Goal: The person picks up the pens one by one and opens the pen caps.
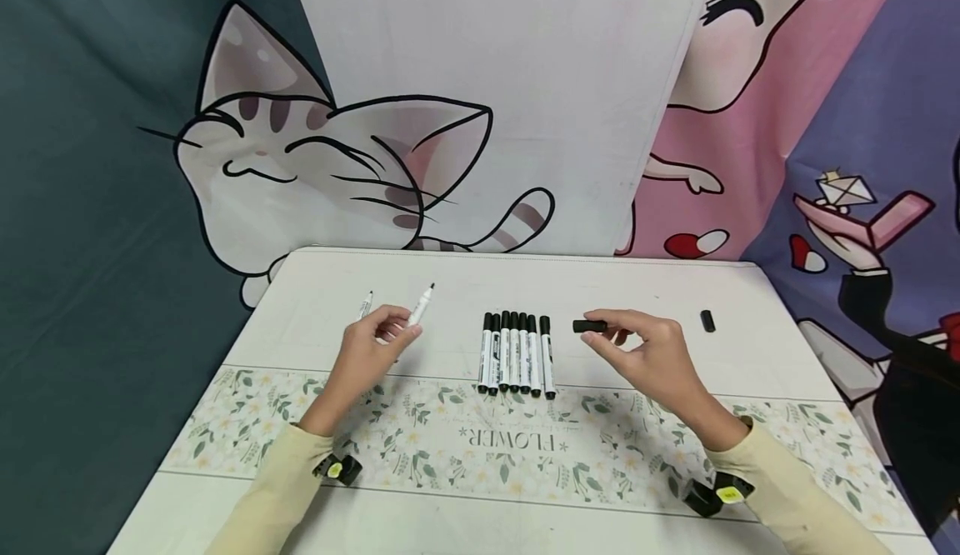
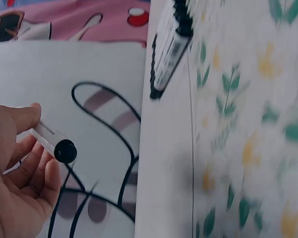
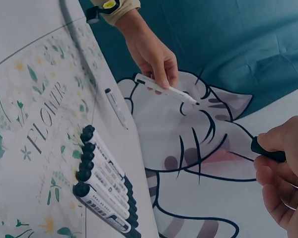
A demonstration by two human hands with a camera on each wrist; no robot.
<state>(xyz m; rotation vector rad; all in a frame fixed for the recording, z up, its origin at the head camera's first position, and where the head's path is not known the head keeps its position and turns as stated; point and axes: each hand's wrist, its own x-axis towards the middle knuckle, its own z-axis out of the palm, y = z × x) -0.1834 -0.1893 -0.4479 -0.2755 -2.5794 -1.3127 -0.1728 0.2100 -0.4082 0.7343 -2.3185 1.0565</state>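
Note:
My left hand (image 1: 377, 343) pinches an uncapped whiteboard marker (image 1: 422, 305) between thumb and fingers, its dark tip pointing up and away. In the left wrist view the black end of that marker (image 2: 52, 142) faces the camera. My right hand (image 1: 651, 353) pinches a black marker cap (image 1: 589, 326), held apart from the marker. Between the hands, several capped markers (image 1: 514, 353) lie side by side in a row, black caps toward the back. Another uncapped marker (image 3: 117, 108) lies on the table beyond my left hand, partly hidden by it in the head view.
A loose black cap (image 1: 707, 321) lies on the table (image 1: 600, 280) to the right of my right hand. A flower-print band (image 1: 420, 447) runs across the table. Behind its back edge hangs a curtain with a cartoon cat (image 1: 300, 147).

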